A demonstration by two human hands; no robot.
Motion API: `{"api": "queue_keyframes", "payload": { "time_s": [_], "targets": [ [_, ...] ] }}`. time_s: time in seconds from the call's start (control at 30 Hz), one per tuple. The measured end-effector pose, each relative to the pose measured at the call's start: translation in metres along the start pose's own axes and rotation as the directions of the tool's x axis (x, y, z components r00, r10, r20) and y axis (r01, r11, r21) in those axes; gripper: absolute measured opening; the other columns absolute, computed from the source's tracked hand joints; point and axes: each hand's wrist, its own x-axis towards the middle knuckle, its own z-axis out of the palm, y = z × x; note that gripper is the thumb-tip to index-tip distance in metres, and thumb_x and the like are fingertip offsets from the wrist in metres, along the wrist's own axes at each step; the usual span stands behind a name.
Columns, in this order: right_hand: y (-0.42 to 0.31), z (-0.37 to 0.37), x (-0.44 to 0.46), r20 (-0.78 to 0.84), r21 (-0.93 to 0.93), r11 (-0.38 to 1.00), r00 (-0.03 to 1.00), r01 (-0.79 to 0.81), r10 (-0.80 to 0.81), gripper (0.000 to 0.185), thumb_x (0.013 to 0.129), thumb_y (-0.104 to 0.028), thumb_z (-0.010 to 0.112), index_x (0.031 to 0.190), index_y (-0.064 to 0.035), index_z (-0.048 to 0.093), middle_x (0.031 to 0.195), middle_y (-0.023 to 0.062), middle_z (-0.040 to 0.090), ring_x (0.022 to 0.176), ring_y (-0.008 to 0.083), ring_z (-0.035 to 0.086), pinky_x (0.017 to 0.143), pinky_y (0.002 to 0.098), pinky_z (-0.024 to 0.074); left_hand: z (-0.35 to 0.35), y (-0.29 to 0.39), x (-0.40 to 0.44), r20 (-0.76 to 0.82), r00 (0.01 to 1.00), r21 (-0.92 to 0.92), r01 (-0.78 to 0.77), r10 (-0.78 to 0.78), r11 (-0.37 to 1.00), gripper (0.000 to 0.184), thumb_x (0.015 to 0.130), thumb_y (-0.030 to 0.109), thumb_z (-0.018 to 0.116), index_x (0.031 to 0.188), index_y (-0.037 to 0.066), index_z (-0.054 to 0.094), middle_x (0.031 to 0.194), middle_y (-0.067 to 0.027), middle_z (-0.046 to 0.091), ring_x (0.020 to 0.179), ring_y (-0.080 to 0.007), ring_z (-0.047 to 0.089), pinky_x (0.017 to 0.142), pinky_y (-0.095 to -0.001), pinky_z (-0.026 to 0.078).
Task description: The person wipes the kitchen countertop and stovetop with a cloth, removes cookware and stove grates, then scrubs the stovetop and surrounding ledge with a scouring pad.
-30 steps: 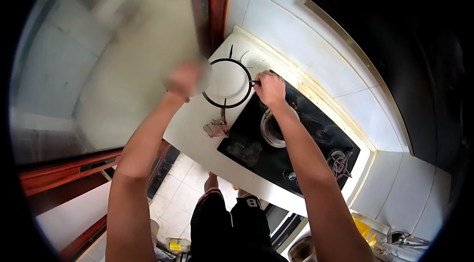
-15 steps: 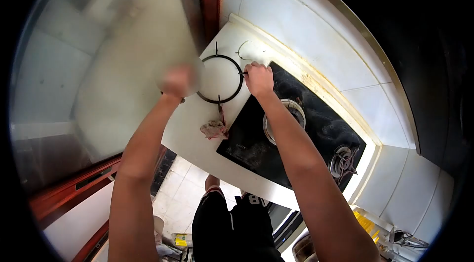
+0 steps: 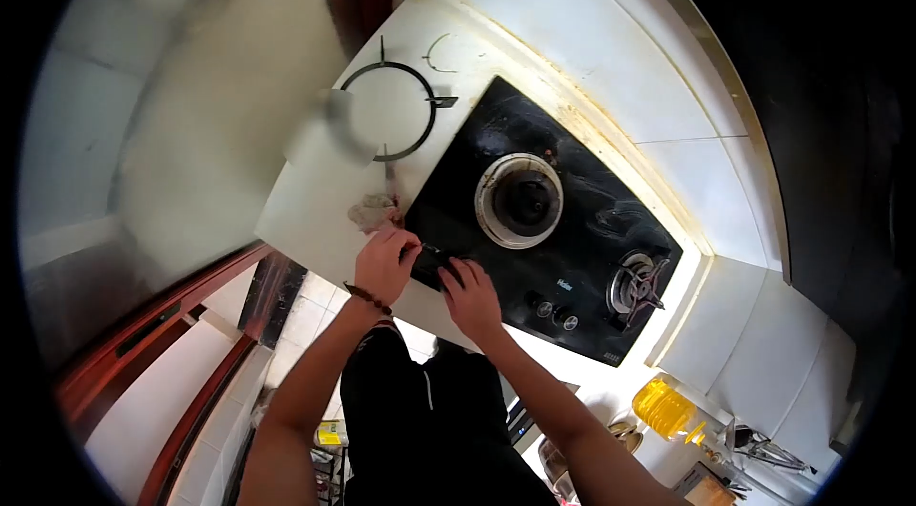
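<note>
My left hand (image 3: 384, 266) is at the front left corner of the black glass gas hob (image 3: 496, 115), fingers curled and pressed together; what they hold, if anything, cannot be made out. Just beyond it a crumpled, stained cloth (image 3: 374, 211) lies on the white counter. My right hand (image 3: 470, 298) touches the hob's front edge, fingers bent and apart. The black round pan support (image 3: 434, 115) lies on the counter left of the hob, away from both hands. The left burner (image 3: 520, 201) has no support over it.
The right burner (image 3: 637, 285) carries its own support, near two control knobs (image 3: 556, 315). A thin curved strip (image 3: 431, 53) lies by the wall. A bottle of yellow oil (image 3: 663, 408) stands at lower right. A frosted glass door (image 3: 219, 124) borders the left; a dark range hood (image 3: 821, 124) overhangs the right.
Both hands have come back toward my body, from around the pan support to the hob's front edge. My right hand has let go of the support. The view has shifted slightly.
</note>
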Motion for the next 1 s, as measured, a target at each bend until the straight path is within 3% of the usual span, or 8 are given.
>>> {"api": "queue_keyframes", "payload": {
  "time_s": [0.2,0.27,0.3,0.43,0.57,0.7,0.93,1.0],
  "targets": [
    [0.022,0.001,0.009,-0.039,0.209,0.977,0.998,0.052,-0.045,0.045,0.079,0.005,0.071,0.122,-0.0056,0.069,0.123,0.0138,0.066,0.117,0.0367,0.059,0.1,0.0435,0.0528,0.046,0.017,-0.026,0.013,0.99,-0.149,0.14,-0.14,0.979,0.024,0.086,0.002,0.073,0.11,0.006,0.067,0.1,-0.0122,0.067,0.088,-0.0329,0.068,0.077,-0.0425,0.055],
    [0.029,-0.013,0.021,-0.063,0.281,0.958,0.997,0.063,-0.047,0.049,0.075,0.008,0.071,0.123,-0.0044,0.069,0.125,0.0146,0.067,0.118,0.0383,0.06,0.1,0.0449,0.053,0.061,0.023,-0.029,-0.064,0.995,-0.163,0.061,-0.072,0.985,0.035,0.086,0.0,0.072,0.12,0.006,0.065,0.113,-0.0158,0.064,0.093,-0.0359,0.067,0.082,-0.0424,0.056],
    [0.031,-0.022,0.028,-0.148,0.307,0.946,0.987,0.104,-0.061,0.051,0.074,0.008,0.072,0.124,-0.0044,0.068,0.127,0.0151,0.066,0.118,0.0392,0.061,0.1,0.0452,0.0529,0.059,0.036,-0.027,0.043,0.994,-0.243,0.109,-0.102,0.964,0.046,0.087,-0.001,0.07,0.131,0.006,0.062,0.128,-0.0188,0.059,0.105,-0.0393,0.064,0.093,-0.0439,0.054],
    [0.03,-0.059,0.05,-0.223,0.417,0.903,0.975,0.104,-0.009,0.055,0.074,0.007,0.074,0.128,-0.0023,0.064,0.133,0.0197,0.064,0.12,0.0413,0.063,0.101,0.0441,0.0534,0.059,0.055,-0.004,-0.123,0.989,-0.15,-0.099,0.081,0.984,0.053,0.087,0.006,0.075,0.138,0.008,0.059,0.136,-0.0173,0.057,0.12,-0.0401,0.057,0.106,-0.0463,0.048],
    [0.03,-0.071,0.034,-0.37,0.407,0.913,0.919,0.025,0.139,0.045,0.081,0.004,0.076,0.125,-0.0027,0.066,0.126,0.0185,0.069,0.116,0.0384,0.067,0.099,0.0418,0.0547,0.073,0.025,0.027,0.047,0.986,0.128,-0.162,0.157,0.978,0.055,0.085,0.014,0.08,0.137,0.007,0.061,0.136,-0.0152,0.057,0.119,-0.0379,0.057,0.102,-0.0456,0.05],
    [0.04,-0.054,-0.017,-0.304,0.385,0.92,0.93,-0.077,0.206,0.037,0.086,-0.001,0.075,0.122,-0.0045,0.068,0.122,0.0162,0.069,0.112,0.0369,0.066,0.096,0.043,0.0534,0.087,0.03,0.035,0.129,0.964,0.209,-0.254,0.231,0.944,0.052,0.083,0.012,0.08,0.132,0.005,0.063,0.135,-0.0158,0.058,0.118,-0.0375,0.057,0.101,-0.0458,0.05],
    [0.045,-0.053,-0.071,-0.22,0.465,0.849,0.895,-0.253,0.387,0.027,0.088,-0.003,0.074,0.115,-0.0056,0.071,0.114,0.0148,0.072,0.105,0.0362,0.068,0.091,0.0425,0.0548,0.116,0.004,0.077,0.028,0.967,0.148,-0.253,0.252,0.956,0.046,0.084,-0.003,0.07,0.129,0.004,0.064,0.135,-0.0158,0.062,0.121,-0.0386,0.059,0.104,-0.045,0.05],
    [0.048,-0.053,-0.07,-0.237,0.474,0.839,0.879,-0.267,0.414,0.026,0.087,-0.003,0.075,0.113,-0.0055,0.072,0.111,0.0144,0.072,0.103,0.0353,0.068,0.089,0.0424,0.0552,0.119,0.007,0.117,0.043,0.933,0.106,-0.361,0.358,0.927,0.041,0.084,-0.008,0.063,0.123,0.002,0.068,0.129,-0.0162,0.067,0.118,-0.0379,0.062,0.102,-0.0437,0.052]
  ]
}}
